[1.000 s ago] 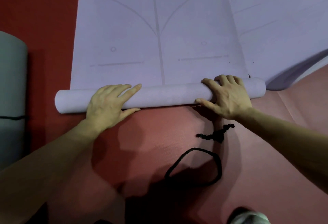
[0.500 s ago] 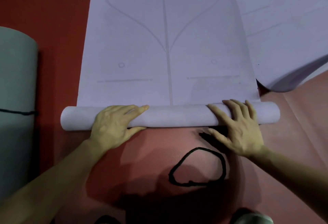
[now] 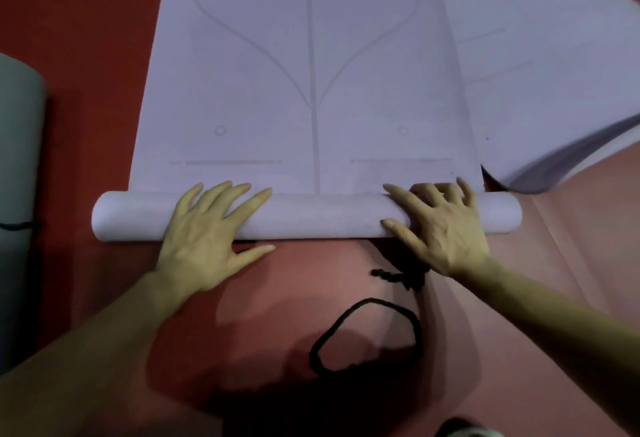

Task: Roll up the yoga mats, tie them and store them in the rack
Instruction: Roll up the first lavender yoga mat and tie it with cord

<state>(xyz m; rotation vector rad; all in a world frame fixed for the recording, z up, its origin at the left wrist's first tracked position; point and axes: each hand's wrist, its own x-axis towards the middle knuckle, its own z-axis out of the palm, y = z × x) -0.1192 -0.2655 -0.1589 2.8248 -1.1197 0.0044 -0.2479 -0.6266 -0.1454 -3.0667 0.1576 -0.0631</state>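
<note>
A pale lilac yoga mat [image 3: 311, 72] lies on the red floor, its near end wound into a roll [image 3: 322, 216] that runs left to right. My left hand [image 3: 207, 232] rests flat on the roll's left half with fingers spread. My right hand [image 3: 440, 225] presses on the right half, fingers straight and spread over the top. A black cord [image 3: 367, 336] lies in a loop on the floor just behind the roll, with its knotted end [image 3: 398, 277] under my right wrist.
A second lilac mat [image 3: 554, 65] lies spread at the right, its edge overlapping the first. A rolled grey-green mat [image 3: 17, 194] tied with a dark cord stands at the far left. Red floor mats [image 3: 86, 38] surround everything. A shoe tip [image 3: 467, 431] shows at the bottom.
Both hands have kept pushing the roll along the mat; the roll has grown slightly thicker. The right hand's fingers now spread further over the top. The cord's knotted end shows again.
</note>
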